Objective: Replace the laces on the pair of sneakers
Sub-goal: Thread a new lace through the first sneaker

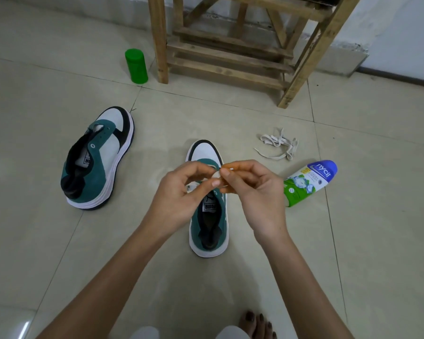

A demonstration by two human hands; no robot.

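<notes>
Two teal, white and black sneakers stand on the tiled floor. The left sneaker (101, 160) sits apart at the left with no lace in it. The other sneaker (207, 223) stands in the middle, toe pointing away, right under my hands. My left hand (181, 192) and my right hand (250, 189) meet above its tongue, fingertips pinched together on a white lace (216, 176). Only short bits of that lace show between the fingers. A loose, crumpled off-white lace (278, 144) lies on the floor to the right.
A white, green and blue powder bottle (309, 183) lies on its side right of my right hand. A green cylindrical container (136, 66) stands at the back by a wooden stool (230, 45). My bare foot (256, 324) shows at the bottom edge.
</notes>
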